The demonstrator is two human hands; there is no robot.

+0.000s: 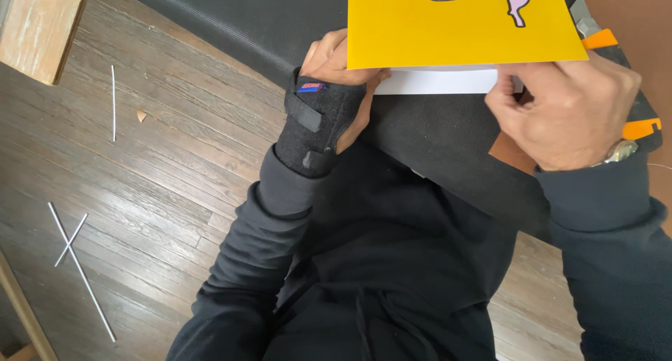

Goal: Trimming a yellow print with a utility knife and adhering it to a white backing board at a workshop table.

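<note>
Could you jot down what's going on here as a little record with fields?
Left hand: in a black wrist brace, gripping the yellow sheet at its lower left corner
Right hand: pinching the white sheet under the yellow one
Surface: black mat
Floor: dark wood, thin white sticks lying on it
Sleeves: dark

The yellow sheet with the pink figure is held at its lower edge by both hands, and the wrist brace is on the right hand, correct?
Not quite. In the head view the black wrist brace is on the left hand, not the right hand, which wears a watch. Both hands do hold the yellow sheet at its lower edge.
</note>
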